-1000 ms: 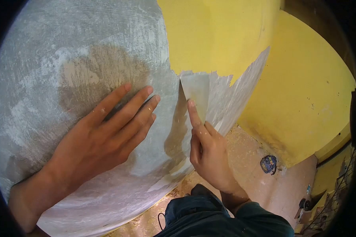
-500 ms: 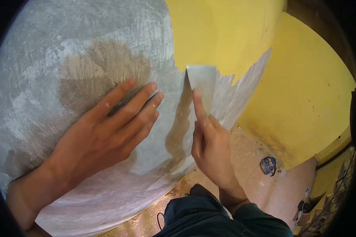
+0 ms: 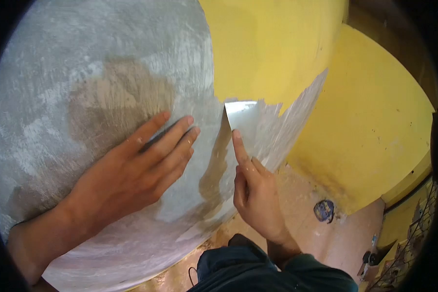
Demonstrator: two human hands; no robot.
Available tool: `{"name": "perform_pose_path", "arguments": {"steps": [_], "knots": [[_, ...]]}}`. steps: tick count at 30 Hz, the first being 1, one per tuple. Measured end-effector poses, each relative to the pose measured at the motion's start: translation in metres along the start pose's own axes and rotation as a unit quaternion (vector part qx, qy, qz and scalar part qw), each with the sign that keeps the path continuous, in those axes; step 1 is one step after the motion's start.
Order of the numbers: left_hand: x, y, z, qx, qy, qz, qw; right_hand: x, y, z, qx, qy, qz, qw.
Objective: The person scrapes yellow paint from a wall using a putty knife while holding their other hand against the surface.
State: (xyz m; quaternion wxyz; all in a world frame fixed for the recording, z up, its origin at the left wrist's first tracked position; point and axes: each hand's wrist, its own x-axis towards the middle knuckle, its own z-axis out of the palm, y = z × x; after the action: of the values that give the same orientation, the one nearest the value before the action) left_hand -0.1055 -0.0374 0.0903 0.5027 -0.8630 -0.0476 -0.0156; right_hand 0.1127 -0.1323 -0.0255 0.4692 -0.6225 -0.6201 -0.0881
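Observation:
My right hand (image 3: 259, 199) is closed around a putty knife (image 3: 244, 116), with the index finger stretched along its blade. The knife's handle is hidden in my fist. Its wide metal edge meets the ragged lower border of the yellow paint (image 3: 267, 48) on the wall. Around the blade the wall surface is bare grey plaster (image 3: 187, 63), streaked with whitish marks. My left hand (image 3: 131, 170) lies on this grey surface to the left, fingers stretched out, holding nothing. Brown damp-looking patches (image 3: 121, 87) show above the left hand and beside the knife.
A second yellow wall (image 3: 365, 117) stands on the right, stained brown near its base. On the floor (image 3: 297, 209) lies a dark blue roundish object (image 3: 323, 210). A metal grille (image 3: 418, 228) and small clutter are at the lower right.
The putty knife has drawn back slightly from over the yellow paint to its border. My left hand stays on the wall, and the whole view has shifted a little.

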Motion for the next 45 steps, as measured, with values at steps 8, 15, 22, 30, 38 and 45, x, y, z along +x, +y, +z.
{"name": "perform_pose_path", "arguments": {"steps": [8, 15, 22, 30, 38, 45], "knots": [[-0.001, -0.001, -0.002, 0.006, 0.008, 0.003, 1.000, -0.007, -0.004, -0.003, -0.008, -0.035, 0.016, 0.999], [0.000, 0.002, 0.001, -0.010, 0.007, -0.003, 1.000, -0.004, -0.002, -0.002, -0.008, -0.029, 0.005, 1.000], [0.000, 0.005, 0.006, -0.010, 0.014, -0.002, 1.000, -0.004, 0.000, 0.002, 0.014, -0.014, -0.003, 1.000], [0.000, 0.006, 0.005, -0.017, 0.003, -0.008, 1.000, -0.004, -0.001, 0.007, 0.025, 0.001, -0.005, 1.000], [-0.001, 0.004, 0.005, -0.020, 0.003, -0.012, 1.000, -0.004, 0.004, 0.010, 0.017, -0.015, -0.006, 1.000], [-0.002, 0.005, 0.003, -0.040, -0.003, -0.007, 0.999, -0.003, 0.002, 0.001, -0.026, -0.023, 0.008, 0.999]]}}
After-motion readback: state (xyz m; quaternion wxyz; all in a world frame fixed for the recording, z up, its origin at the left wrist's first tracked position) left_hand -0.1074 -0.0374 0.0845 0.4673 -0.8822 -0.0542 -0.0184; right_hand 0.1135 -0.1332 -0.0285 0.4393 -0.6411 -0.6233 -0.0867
